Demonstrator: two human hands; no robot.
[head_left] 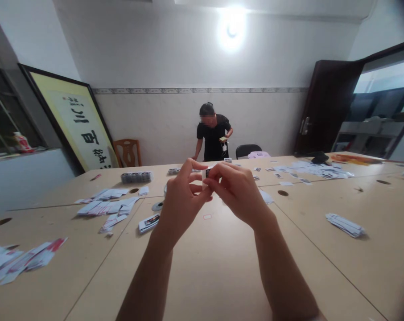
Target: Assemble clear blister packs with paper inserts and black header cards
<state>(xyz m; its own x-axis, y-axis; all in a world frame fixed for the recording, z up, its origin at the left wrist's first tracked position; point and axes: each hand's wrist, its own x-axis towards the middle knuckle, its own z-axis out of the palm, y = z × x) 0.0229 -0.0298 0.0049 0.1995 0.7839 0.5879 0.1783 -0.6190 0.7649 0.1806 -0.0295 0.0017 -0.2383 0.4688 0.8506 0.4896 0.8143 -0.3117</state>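
Head view here: both hands are raised together over the middle of the tan surface [222, 267], and they're pinching a tiny item [208, 171] between them, looks like a small dark-and-white card or sticker but it's too small to tell for sure. Left hand [180, 200] has its fingers curled in with thumb and forefinger closed on the item's left edge, right hand [238, 189] grips it from the other side, fingertips touching. Just below the hands lies a small packet [149, 222] and a round disc [157, 206]. A pile of white slips [106, 205] sits off to the left, another stack [345, 224] to the right. Across the surface a person in black [212, 133] stands holding something.
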